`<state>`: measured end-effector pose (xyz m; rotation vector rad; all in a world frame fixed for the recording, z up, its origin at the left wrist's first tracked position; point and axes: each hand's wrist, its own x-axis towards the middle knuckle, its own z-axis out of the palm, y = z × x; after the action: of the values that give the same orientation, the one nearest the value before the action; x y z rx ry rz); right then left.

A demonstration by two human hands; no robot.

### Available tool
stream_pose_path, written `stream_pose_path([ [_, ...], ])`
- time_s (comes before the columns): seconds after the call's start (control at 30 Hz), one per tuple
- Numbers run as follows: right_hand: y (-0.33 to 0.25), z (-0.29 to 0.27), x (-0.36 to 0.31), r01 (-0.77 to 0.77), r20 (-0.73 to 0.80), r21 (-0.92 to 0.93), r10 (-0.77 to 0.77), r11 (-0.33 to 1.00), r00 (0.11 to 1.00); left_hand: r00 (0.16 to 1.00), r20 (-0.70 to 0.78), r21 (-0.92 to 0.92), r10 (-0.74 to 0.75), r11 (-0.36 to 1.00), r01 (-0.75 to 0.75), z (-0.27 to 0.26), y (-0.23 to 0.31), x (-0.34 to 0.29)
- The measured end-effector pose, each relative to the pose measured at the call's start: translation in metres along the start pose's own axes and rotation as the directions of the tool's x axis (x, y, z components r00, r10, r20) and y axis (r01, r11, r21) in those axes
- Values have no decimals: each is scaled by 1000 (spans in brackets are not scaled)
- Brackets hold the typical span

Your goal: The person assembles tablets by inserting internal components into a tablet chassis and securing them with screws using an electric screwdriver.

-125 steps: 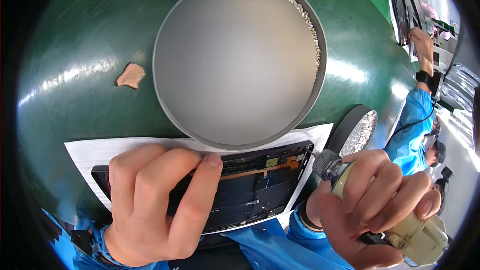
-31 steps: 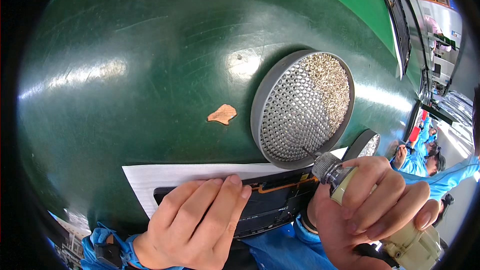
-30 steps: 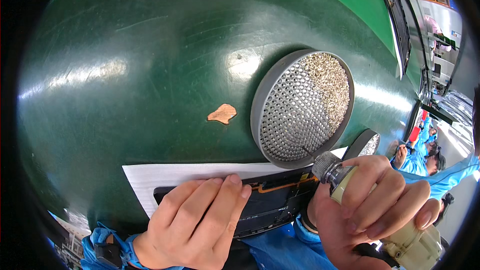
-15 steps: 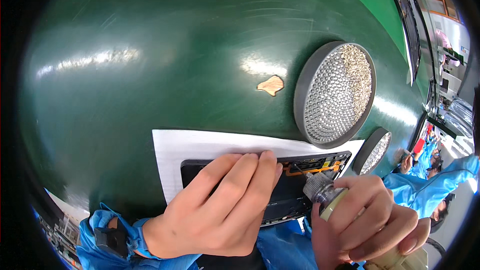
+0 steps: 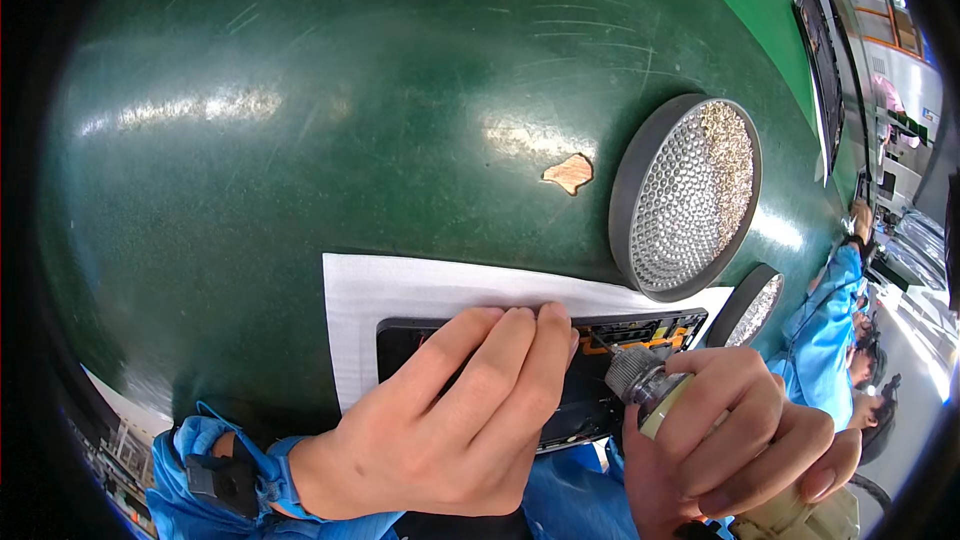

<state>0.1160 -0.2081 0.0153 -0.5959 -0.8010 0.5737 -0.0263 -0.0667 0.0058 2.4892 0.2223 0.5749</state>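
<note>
My left hand (image 5: 450, 420) lies flat on a black opened flat device (image 5: 640, 330), fingers together and pressing it down onto a white sheet (image 5: 400, 285). My right hand (image 5: 730, 430) is wrapped around a pale electric screwdriver (image 5: 650, 390). Its metal tip touches the device's top edge near orange parts. Most of the device is hidden under my hands.
A round grey perforated tray (image 5: 685, 195) with small screws heaped at its far side stands on the green table (image 5: 350, 90). A smaller round tray (image 5: 755, 305) sits near it, and a tan scrap (image 5: 568, 173) lies to its left. Other people in blue sleeves (image 5: 825, 310) work at the right.
The view has swung left, so the trays and scrap now sit further right. My left hand has spread further across the device. The screwdriver tip has stayed at the device's top edge.
</note>
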Motion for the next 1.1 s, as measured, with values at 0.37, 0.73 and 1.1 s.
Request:
stream_pose_path([
  [0.37,5,18,38,23,117,-338,18,941,993,999,-36,-25,-38,999,37,-3,3,3],
  [0.73,10,22,50,68,194,-481,30,874,981,997,-70,-34,-37,999,35,3,1,2],
  [1.1,20,17,46,169,153,-425,-113,889,982,999,-52,2,-8,1000,8,1,1,2],
])
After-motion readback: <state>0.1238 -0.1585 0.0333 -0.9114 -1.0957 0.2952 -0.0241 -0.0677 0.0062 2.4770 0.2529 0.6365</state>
